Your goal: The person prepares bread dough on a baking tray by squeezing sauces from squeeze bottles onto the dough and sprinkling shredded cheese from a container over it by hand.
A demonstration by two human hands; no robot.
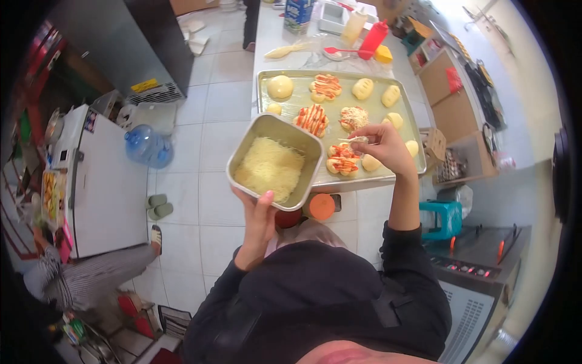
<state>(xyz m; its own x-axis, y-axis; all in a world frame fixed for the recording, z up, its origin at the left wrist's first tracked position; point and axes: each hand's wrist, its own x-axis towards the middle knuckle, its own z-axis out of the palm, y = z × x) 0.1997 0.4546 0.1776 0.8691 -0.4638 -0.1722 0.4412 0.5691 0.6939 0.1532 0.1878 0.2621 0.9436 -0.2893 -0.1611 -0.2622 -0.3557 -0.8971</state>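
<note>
My left hand (259,223) grips the near side of a square metal container (235,176), which holds a heap of shredded cheese (271,168). Pinched in the fingers of my right hand (385,147) is a bit of the shreds (356,140), just above a flower-shaped dough piece with red sauce (344,161). Behind it, another dough piece (353,117) is topped with shreds. Two more (326,87) (311,120) carry red and pale stripes. Plain buns (280,87) sit on the same large metal tray (339,73).
Behind the tray are a red squeeze bottle (373,39), a pale bottle (354,25), a piping bag (286,50) and a carton (297,15). An orange-lidded container (322,207) stands below the table edge. A stove (479,249) is at right; another person (97,273) is at left.
</note>
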